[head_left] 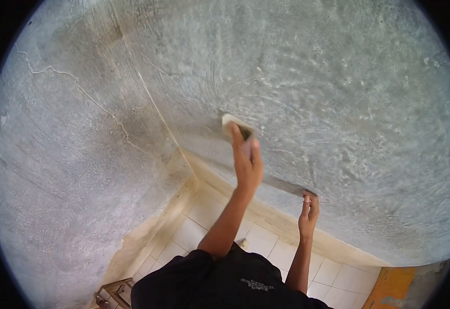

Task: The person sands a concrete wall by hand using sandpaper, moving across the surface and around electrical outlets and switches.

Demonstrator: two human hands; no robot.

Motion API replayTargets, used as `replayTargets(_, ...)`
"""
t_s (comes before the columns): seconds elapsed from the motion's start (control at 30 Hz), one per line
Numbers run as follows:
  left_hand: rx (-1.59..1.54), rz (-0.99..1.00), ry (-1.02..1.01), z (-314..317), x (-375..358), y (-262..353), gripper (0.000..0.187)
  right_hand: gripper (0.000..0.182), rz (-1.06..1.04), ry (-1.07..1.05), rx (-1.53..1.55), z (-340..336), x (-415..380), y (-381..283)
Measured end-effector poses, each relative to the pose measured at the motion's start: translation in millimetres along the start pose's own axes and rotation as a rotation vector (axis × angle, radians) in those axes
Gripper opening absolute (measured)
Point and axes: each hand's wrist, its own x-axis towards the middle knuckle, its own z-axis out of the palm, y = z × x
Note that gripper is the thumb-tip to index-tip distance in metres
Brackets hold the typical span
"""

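Observation:
My left hand [247,157] is raised to the rough grey wall [348,98], its fingers gripping a pale rectangular block [229,121] from both sides. The block's flat face is at the wall, and it is slightly smeared by motion. Lower and to the right, my right hand [309,210] is closed, with fingertips right at the wall surface. A dark patch shows on the wall just above those fingertips. I cannot tell what, if anything, the right fingers hold. Curved streaks mark the plaster around the block.
The wall corner [158,110] runs down left of my hands. A crack [75,80] crosses the left wall [44,170]. Below are white floor tiles [258,239], a wooden stool [115,289] at bottom left and an orange panel [389,288] at bottom right.

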Motion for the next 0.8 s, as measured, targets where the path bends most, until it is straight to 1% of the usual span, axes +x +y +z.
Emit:
replayTargets(0.07, 0.0, -0.036, 0.069, -13, 22, 7, 0.067, 0.027, -0.046, -0.015, -0.023, 0, 0, -10)
replayTargets(0.1, 0.061, 0.003, 0.032, -14, 23, 2, 0.067, 0.027, -0.071, -0.02, -0.035, 0, 2, -14)
replayTargets(0.17, 0.192, 0.076, -0.042, -18, 14, -14, 0.066, 0.026, -0.031, -0.019, -0.008, -1, 1, -12)
replayTargets(0.27, 0.103, 0.066, -0.173, -5, -24, -14, 0.063, 0.025, -0.012, 0.004, -0.003, 6, -1, -7)
replayTargets(0.37, 0.08, 0.004, -0.31, -1, -51, 8, 0.063, 0.024, 0.006, 0.014, -0.001, 10, -1, -9)
replayTargets(0.47, 0.227, 0.089, -0.365, -3, -53, -17, 0.063, 0.024, 0.003, -0.004, -0.029, 7, -2, -13)
replayTargets(0.57, 0.229, 0.125, -0.319, -7, -38, -18, 0.059, 0.023, -0.012, -0.009, -0.048, 8, -1, -15)
replayTargets(0.67, 0.073, 0.221, -0.158, -16, 3, -13, 0.057, 0.023, -0.011, -0.001, -0.061, 11, -1, -16)
replayTargets(0.7, 0.036, 0.202, -0.132, -20, 20, -6, 0.056, 0.023, -0.009, 0.002, -0.068, 11, -2, -17)
replayTargets(0.8, 0.001, 0.233, -0.087, -24, 48, 6, 0.058, 0.022, 0.021, 0.011, -0.095, 13, -1, -22)
